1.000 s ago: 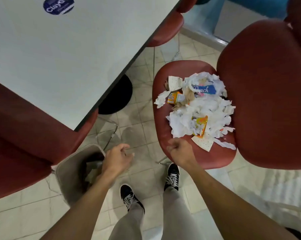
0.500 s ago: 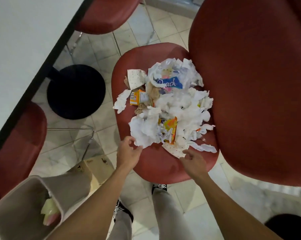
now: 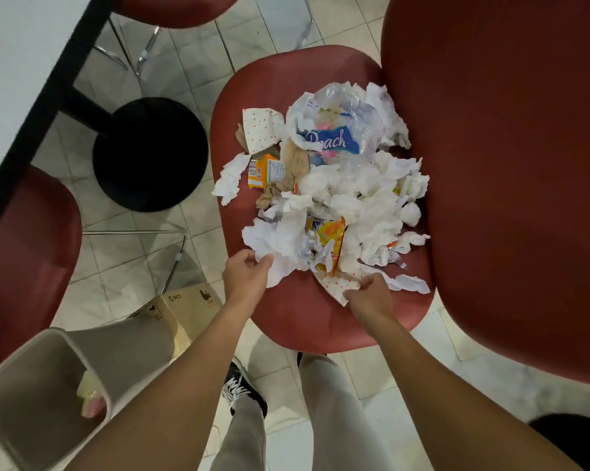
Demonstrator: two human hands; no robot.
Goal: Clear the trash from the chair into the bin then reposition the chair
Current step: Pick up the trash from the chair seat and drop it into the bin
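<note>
While the trash lies heaped across the middle and back of the chair seat, both hands work its front edge, apparently to gather it toward the bin standing open at the chair's front-left. Left hand, arm extended, pinches a white paper. Right hand, fingers curled, grips a dotted paper. No piece is lifted yet.

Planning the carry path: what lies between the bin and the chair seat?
In the head view: a cardboard box on tiled floor, between bin and chair seat.
</note>
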